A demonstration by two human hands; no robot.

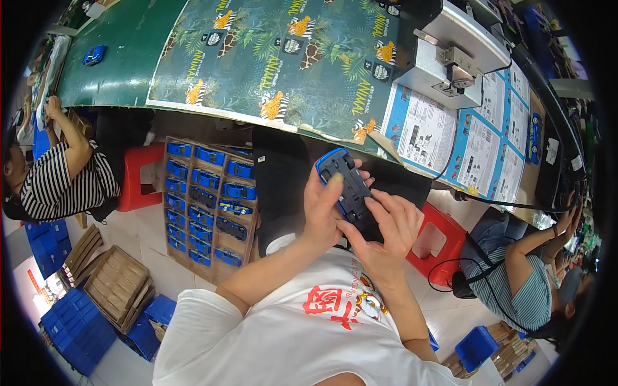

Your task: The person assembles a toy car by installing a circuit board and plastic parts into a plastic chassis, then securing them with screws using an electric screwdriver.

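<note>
A blue toy car (346, 184) is held in front of my chest, its black underside turned up. My left hand (320, 209) wraps round it from the left, thumb pressed on the underside. From the right, my right hand (388, 233) grips the lower end, its fingertips and thumb on the car's edge. Beside my left arm is a cardboard tray (222, 186) divided into rows. Several blue toy cars (206, 178) lie in its compartments, some with the black underside up.
Ahead stands a green worktable (122, 71) covered partly by printed sheets (257, 58). A metal machine (444, 71) sits at its right. Another blue car (94, 55) lies far left. Red stools (138, 177) and seated people flank me. Blue crates (77, 328) stand at lower left.
</note>
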